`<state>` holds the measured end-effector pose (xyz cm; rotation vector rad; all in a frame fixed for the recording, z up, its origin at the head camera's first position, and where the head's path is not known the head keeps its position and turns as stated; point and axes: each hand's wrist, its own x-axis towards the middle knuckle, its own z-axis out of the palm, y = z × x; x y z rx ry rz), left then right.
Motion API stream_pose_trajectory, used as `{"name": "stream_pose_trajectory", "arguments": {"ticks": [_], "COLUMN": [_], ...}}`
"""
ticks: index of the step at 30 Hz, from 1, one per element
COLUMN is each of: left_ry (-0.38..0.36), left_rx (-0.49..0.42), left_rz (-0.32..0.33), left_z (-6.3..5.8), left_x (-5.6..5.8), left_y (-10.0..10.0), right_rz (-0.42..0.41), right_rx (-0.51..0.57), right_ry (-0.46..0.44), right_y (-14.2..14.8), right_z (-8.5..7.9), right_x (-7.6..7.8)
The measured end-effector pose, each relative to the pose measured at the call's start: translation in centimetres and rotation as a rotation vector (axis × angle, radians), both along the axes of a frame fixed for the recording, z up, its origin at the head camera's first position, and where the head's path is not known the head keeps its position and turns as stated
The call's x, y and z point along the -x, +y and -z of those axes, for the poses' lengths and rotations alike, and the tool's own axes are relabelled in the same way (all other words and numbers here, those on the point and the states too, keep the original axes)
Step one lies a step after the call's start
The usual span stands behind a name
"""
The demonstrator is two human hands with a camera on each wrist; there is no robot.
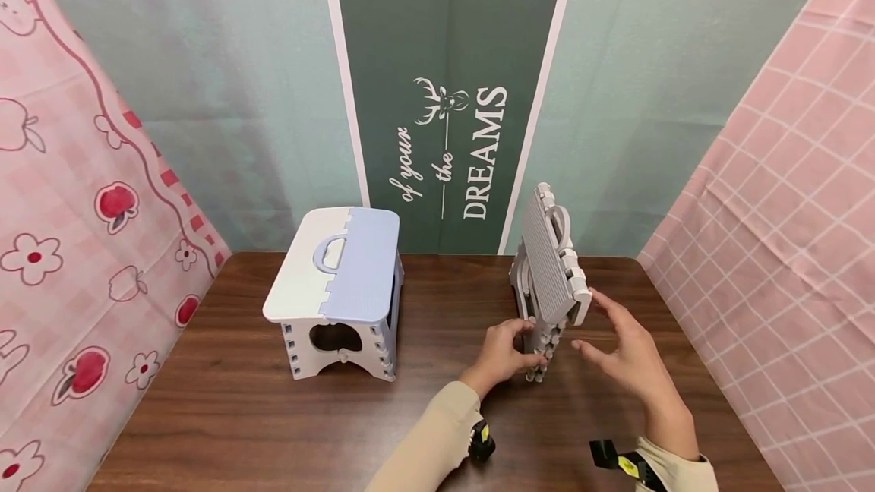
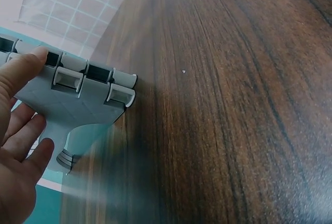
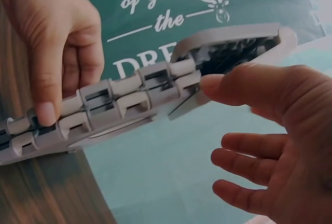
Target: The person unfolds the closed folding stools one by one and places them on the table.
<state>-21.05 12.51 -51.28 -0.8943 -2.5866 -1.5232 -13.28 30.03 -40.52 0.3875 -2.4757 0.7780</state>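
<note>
A grey folding stool (image 1: 547,257), partly folded, stands on edge on the table. Its top panels are tipped together like a steep roof, with a carry handle (image 1: 560,228) along the ridge. My left hand (image 1: 502,355) pinches the near leg panel (image 2: 78,97), thumb on the hinged edge and fingers behind. Around the near right side of the stool, my right hand (image 1: 629,359) has its fingers spread. Its index finger is by the end of the top panel, and its thumb tip (image 3: 212,85) appears close to the hinges; contact is hard to tell.
An unfolded white and blue folding stool (image 1: 342,264) stands upright on the left of the brown wooden table (image 1: 239,401). A green printed cloth (image 1: 451,21) hangs behind. Pink cloths (image 1: 786,211) border both sides. Black straps (image 1: 481,443) circle both wrists.
</note>
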Motion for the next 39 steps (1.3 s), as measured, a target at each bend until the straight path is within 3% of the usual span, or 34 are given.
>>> {"name": "stream_pose_trajectory", "arguments": {"ticks": [14, 32, 39], "left_ry": [0.017, 0.051, 0.02], "left_rx": [0.025, -0.007, -0.013], "left_rz": [0.004, 0.01, 0.02], "left_z": [0.1, 0.3, 0.5], "left_x": [0.0, 0.2, 0.2], "left_y": [0.0, 0.0, 0.1], "right_rz": [-0.013, -0.009, -0.022], "right_rx": [0.029, 0.072, 0.103], "right_ry": [-0.23, -0.343, -0.355], "right_y": [0.6, 0.0, -0.2], "right_z": [2.4, 4.5, 5.4], "right_x": [0.7, 2.1, 2.5]}}
